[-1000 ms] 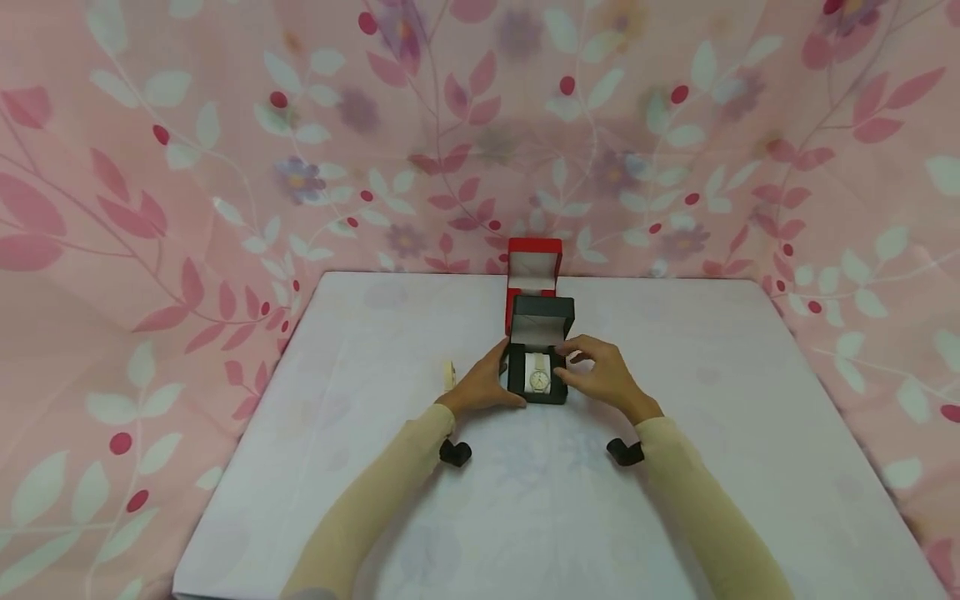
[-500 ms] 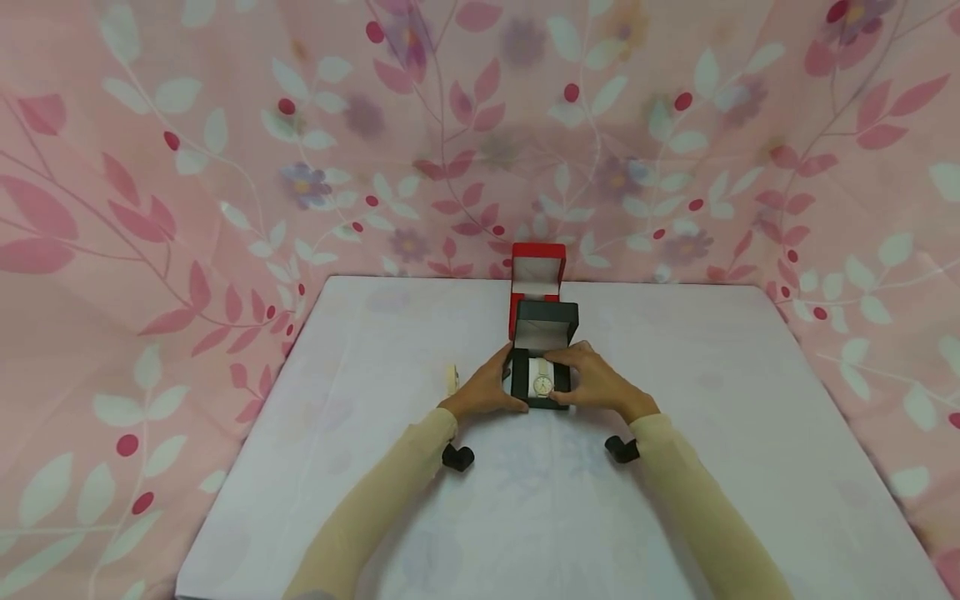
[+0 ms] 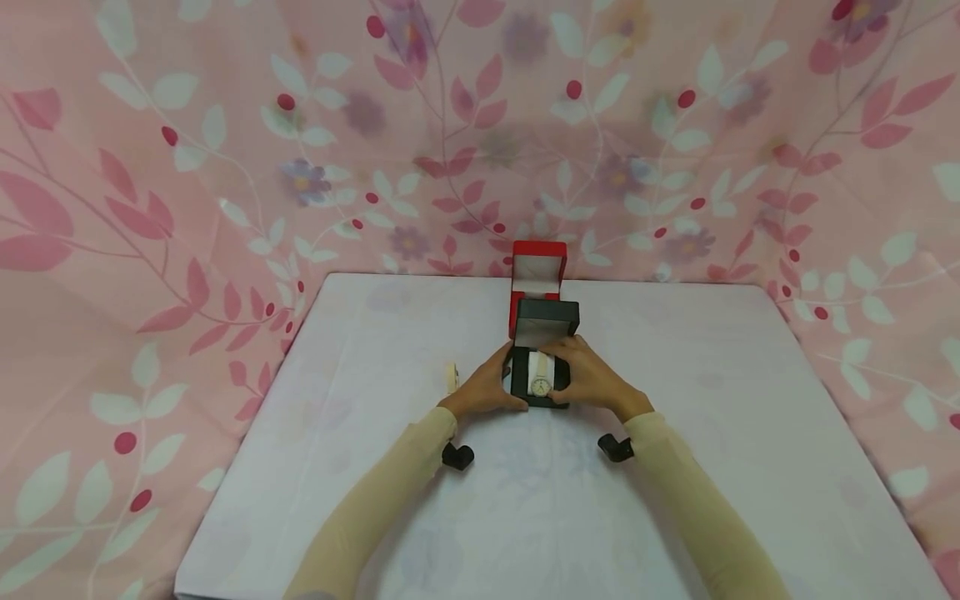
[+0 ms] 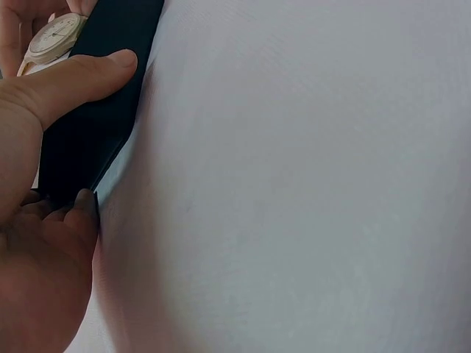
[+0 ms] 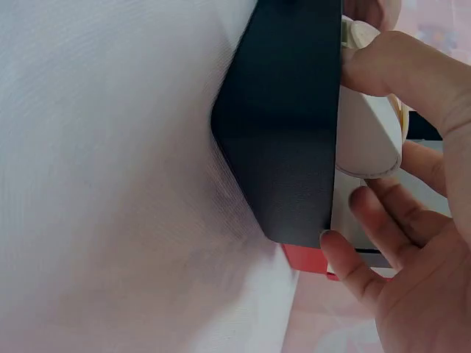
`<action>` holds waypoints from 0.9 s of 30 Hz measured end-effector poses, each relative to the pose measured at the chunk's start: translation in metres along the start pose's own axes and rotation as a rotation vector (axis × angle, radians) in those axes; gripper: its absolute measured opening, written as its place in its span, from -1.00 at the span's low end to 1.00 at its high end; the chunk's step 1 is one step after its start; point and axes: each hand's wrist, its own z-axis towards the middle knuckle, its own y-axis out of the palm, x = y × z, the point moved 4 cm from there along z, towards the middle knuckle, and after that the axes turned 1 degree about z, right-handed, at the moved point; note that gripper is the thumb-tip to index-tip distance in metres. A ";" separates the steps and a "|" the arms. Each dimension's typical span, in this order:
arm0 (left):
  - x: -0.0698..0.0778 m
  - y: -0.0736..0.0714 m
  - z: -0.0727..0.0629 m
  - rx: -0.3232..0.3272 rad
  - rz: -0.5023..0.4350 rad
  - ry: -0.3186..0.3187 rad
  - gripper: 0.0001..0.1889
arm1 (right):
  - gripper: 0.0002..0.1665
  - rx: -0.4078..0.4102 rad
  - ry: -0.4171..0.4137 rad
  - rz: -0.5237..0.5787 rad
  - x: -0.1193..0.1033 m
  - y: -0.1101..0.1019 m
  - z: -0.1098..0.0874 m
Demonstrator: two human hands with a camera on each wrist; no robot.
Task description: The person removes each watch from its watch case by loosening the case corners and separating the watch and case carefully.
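Observation:
A black watch box stands on the table with its lid up. My left hand grips its left side; in the left wrist view the thumb lies across the box's front. A watch with a pale strap is wrapped round a white cushion in the box. My right hand reaches over the box's right side and pinches the cushion with the watch. In the right wrist view, the cushion stands partly out of the box, the thumb is at the watch and the other fingers are behind.
Behind the black box stands an open red box, partly covered by it. A small cream object, perhaps another watch, is left of my left hand. The white-covered table ends at a pink floral cloth.
My right hand has come in from the box's right edge and taken hold of the cushion with the watch. The watch has tipped slightly. The left hand keeps its grip.

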 end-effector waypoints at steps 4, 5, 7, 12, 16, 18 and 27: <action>0.000 0.000 0.000 -0.003 0.007 -0.005 0.34 | -0.12 0.033 -0.034 0.052 -0.001 0.001 -0.002; 0.000 0.000 0.000 -0.005 0.008 -0.004 0.34 | -0.13 0.041 -0.039 0.073 0.000 0.002 -0.003; 0.000 0.000 0.000 -0.003 0.017 -0.003 0.33 | -0.13 0.072 -0.049 0.107 0.001 0.004 -0.005; -0.001 -0.001 0.000 0.000 -0.005 0.005 0.33 | -0.10 0.154 -0.055 0.254 0.006 0.011 -0.009; -0.004 0.000 0.000 -0.013 -0.016 -0.004 0.33 | -0.06 0.205 -0.039 0.404 0.007 0.015 -0.016; -0.005 -0.001 0.000 -0.006 0.001 -0.011 0.33 | -0.06 0.229 -0.040 0.430 0.008 0.017 -0.018; -0.006 0.001 0.002 0.008 0.069 0.025 0.34 | -0.16 0.234 -0.043 0.416 -0.015 0.007 -0.025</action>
